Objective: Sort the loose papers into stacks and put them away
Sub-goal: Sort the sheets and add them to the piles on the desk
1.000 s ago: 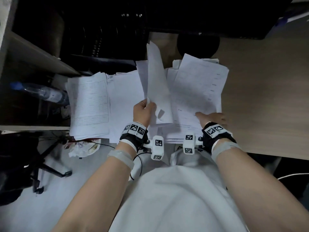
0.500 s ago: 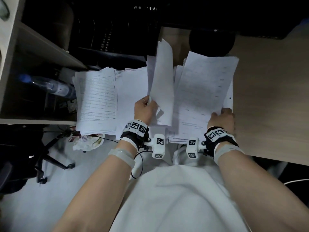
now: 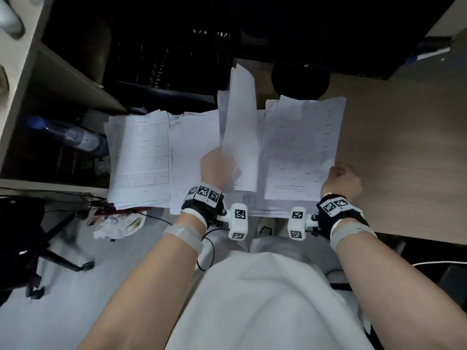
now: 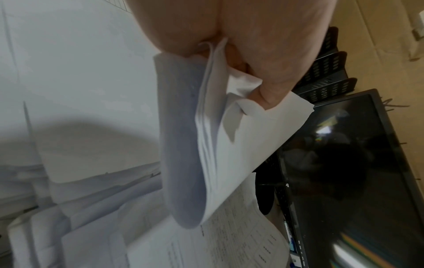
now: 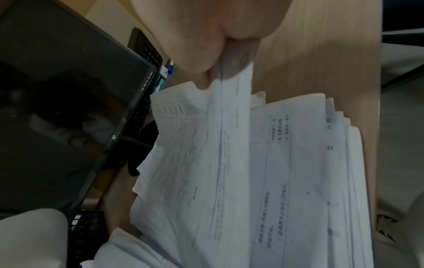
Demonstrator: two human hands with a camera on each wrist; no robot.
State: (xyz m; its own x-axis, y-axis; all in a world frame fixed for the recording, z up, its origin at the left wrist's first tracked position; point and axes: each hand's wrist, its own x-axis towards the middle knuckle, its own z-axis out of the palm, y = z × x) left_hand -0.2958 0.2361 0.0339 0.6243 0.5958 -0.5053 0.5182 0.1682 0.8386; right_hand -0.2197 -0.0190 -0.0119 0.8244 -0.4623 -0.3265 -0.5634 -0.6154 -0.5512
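At desk's [image 3: 404, 147] near edge, left hand [image 3: 217, 168] pinches a curled sheaf [image 3: 240, 137] upright; right hand [image 3: 342, 179] pinches the top sheet's [image 3: 300, 147] right edge, seemingly lifting it off the pile [image 5: 309, 181]. Bare wood lies right.

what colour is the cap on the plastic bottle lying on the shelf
Blue. The bottle lies on its side on the shelf, its cap clearest in the head view.

Person, forearms bare; pale grey band [image 3: 182, 234] worn at each wrist; black wrist strap [image 3: 199, 210] topped with white blocks printed in black-and-white square markers; white marker-tagged camera housing [image 3: 238, 221] bolted at each strap's 3 or 9 o'clock side; thin black cable [image 3: 205, 251] looped below; white garment [image 3: 265, 306] worn
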